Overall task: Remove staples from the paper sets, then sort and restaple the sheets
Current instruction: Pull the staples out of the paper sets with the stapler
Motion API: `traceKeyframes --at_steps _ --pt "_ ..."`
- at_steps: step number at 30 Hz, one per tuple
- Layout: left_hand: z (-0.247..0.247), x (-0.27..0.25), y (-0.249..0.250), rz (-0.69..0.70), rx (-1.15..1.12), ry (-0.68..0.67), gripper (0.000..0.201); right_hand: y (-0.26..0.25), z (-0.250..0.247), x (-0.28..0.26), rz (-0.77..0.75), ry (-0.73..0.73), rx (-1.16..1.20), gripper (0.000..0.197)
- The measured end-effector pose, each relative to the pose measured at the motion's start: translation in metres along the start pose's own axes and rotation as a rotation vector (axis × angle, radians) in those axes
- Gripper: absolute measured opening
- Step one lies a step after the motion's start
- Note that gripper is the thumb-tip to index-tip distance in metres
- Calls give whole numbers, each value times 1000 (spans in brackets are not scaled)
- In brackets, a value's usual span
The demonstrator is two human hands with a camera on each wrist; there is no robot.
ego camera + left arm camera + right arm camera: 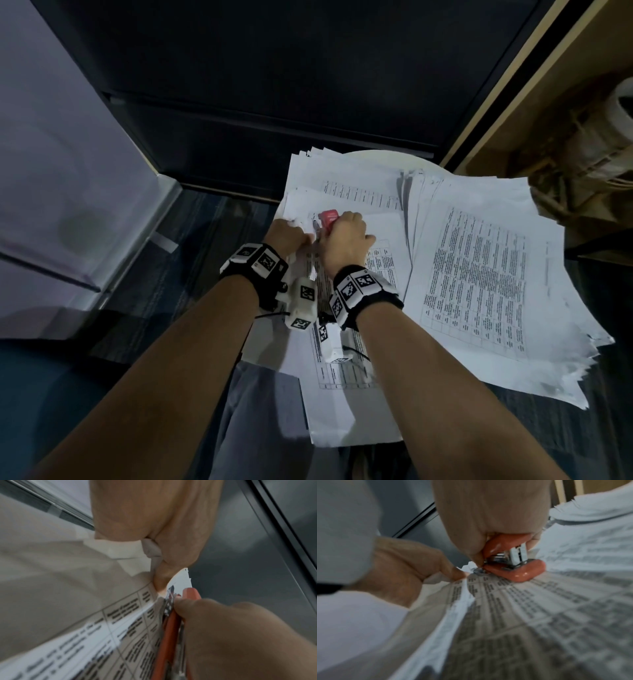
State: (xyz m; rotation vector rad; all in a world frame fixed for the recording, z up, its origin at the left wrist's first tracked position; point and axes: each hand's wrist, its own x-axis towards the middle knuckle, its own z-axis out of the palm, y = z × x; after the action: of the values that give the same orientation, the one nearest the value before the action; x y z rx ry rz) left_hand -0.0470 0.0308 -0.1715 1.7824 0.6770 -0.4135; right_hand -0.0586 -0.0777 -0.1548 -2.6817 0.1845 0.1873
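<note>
The left hand [289,234] is curled tight at the top left corner of the paper set [346,308], thumb and fingers pinching that corner, where the sheets bunch and fold under the grip; in the left wrist view the pinched corner is ragged and curls up past the thumb. The right hand [346,240] sits just beside it, fist closed round a red stapler [328,219]; the stapler's red end sticks out beyond the knuckles in the head view; in the right wrist view its metal nose meets the paper at the same corner, touching the sheet right next to the left fingertips [453,573]; whether a staple is there cannot be told through the blur. The set is printed with tables and lies on a round white table [387,158], its near end reaching toward the person's lap; under it and beyond it lie more printed sheets. To the right a thick fanned pile [486,274] of printed pages overlaps the table's edge, well apart from both hands. Both wrists wear black bands [363,291] with white marker blocks. A dark cabinet [274,85] stands behind the table.
</note>
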Motion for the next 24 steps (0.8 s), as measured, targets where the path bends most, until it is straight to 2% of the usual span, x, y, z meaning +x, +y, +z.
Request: traceKeyframes --at_steps 2,4,7,9,11,12,17,18,19,20,21,22,24 --pt "0 0 1 -4 10 -5 20 3 -1 1 -98 10 -67 42" --pt "-1 -2 3 4 27 -23 6 5 0 4 -109 22 -24 42" --pt "-2 2 -2 19 43 -50 23 3 0 17 135 12 317 35" --pt "-2 3 -3 23 51 -54 21 2 -5 25 272 16 566 26" --pt "-1 4 -3 32 65 -59 13 7 -15 26 296 28 739 20" --pt "-2 5 -3 17 49 -65 23 11 -20 25 281 34 815 18" --pt "-16 27 -24 -109 63 -189 107 46 -47 2 241 157 1045 16" --pt "-20 21 -21 -123 96 -236 106 56 -54 -1 252 182 1088 14" --pt "-24 6 -12 -105 129 -275 90 65 -62 -3 268 207 1113 13" --pt "-26 -12 -2 -63 184 -278 65 74 -70 -4 283 235 1127 13" --pt "-27 -29 9 -1 239 -233 41 81 -81 -6 292 263 1142 13" --pt "-26 -35 12 69 285 -140 24 89 -89 -7 301 291 1154 14" --pt "-25 -53 25 219 266 56 14 102 -105 -8 329 329 1140 14"
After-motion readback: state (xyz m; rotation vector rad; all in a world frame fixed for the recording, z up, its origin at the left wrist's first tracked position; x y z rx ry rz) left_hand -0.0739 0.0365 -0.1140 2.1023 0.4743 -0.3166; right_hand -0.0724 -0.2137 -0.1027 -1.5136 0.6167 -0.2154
